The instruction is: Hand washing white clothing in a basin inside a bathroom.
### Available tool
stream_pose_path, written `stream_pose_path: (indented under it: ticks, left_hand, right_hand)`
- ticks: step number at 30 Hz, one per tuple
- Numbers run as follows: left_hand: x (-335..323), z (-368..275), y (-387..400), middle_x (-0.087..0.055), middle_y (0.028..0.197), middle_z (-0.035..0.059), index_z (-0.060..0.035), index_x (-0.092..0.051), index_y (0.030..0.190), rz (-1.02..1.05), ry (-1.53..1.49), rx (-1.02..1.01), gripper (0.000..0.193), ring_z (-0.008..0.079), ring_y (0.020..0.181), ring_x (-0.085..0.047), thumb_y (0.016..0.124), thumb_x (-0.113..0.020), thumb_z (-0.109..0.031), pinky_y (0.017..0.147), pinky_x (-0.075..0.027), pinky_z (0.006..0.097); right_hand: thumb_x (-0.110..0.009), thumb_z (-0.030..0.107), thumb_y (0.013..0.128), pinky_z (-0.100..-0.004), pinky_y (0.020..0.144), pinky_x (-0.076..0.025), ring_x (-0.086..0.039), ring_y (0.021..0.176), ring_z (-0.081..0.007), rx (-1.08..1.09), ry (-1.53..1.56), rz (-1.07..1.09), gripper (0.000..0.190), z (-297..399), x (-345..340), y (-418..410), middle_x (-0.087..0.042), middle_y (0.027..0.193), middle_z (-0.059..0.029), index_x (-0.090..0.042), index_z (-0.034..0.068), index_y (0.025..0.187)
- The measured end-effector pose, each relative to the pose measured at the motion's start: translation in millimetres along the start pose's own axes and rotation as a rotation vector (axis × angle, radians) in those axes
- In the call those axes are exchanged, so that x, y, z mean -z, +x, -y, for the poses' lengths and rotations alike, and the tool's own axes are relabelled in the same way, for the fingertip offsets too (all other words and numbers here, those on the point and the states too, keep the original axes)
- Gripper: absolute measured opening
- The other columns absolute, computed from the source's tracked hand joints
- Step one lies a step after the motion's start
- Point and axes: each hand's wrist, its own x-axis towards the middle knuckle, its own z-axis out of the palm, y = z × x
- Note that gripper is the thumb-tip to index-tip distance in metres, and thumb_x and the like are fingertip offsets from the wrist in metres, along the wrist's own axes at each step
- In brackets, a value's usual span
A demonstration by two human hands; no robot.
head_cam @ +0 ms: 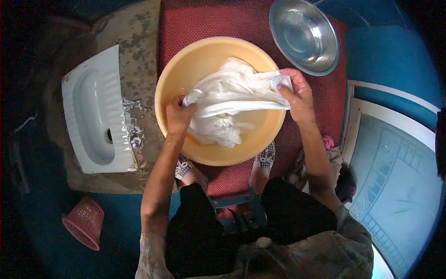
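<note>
A wet white cloth garment (240, 90) is stretched between my hands over a round yellow plastic basin (223, 158). At its left end, my left hand (180, 113) pinches the fabric near the basin's left wall. My right hand (299, 96) grips the other end just beyond the right rim, thumb on top. The lower part of the white fabric lies bunched in the basin, in shallow water that looks cloudy. Faint brownish marks show on the fabric near my right hand.
A shiny metal basin (305, 38) rests on the red mat (212, 17) at the upper right. On the left, a white squat toilet (95, 115) is set in a stained concrete step (139, 52). A pink perforated basket (83, 223) lies lower left. Piled cloths (334, 158) lie near a framed door (400, 174).
</note>
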Motion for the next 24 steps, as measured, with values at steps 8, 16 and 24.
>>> stream_pose_path:
  ticks: [8, 16, 24]
  left_hand:
    - [6, -36, -23, -0.063, 0.097, 0.0054, -0.0036, -0.059, 0.098, 0.05, -1.0, 0.218, 0.025, 0.0162, 0.086, -0.061, 0.077, -0.058, 0.01, 0.081, -0.05, 0.0303]
    - [-10, -42, -14, -0.062, 0.092, 0.0047, -0.0045, -0.058, 0.097, 0.056, -0.767, 0.184, 0.021, 0.0166, 0.083, -0.059, 0.077, -0.061, 0.002, 0.077, -0.048, 0.0293]
    - [-75, -15, 50, -0.055, 0.109, 0.0208, -0.0023, -0.048, 0.108, 0.009, 0.562, -0.284, 0.039, 0.0376, 0.102, -0.054, 0.073, -0.063, -0.011, 0.085, -0.045, 0.0452]
  right_hand:
    - [-0.066, 0.02, 0.078, -0.041, 0.082, -0.051, -0.062, 0.095, -0.0345, 0.04, -1.172, 0.059, 0.046, -21, -7, -2, -0.056, 0.118, -0.0176, -0.051, 0.01, 0.121]
    - [-0.059, 0.022, 0.084, -0.0483, 0.102, -0.035, -0.037, 0.123, -0.0444, 0.108, -1.392, 0.154, 0.063, -56, -77, 26, -0.033, 0.135, -0.0262, -0.031, 0.011, 0.14]
    - [-0.054, 0.02, 0.084, -0.0512, 0.094, -0.041, -0.041, 0.116, -0.0441, 0.105, -1.436, 0.133, 0.061, -107, -80, 48, -0.037, 0.131, -0.0265, -0.033, 0.005, 0.14]
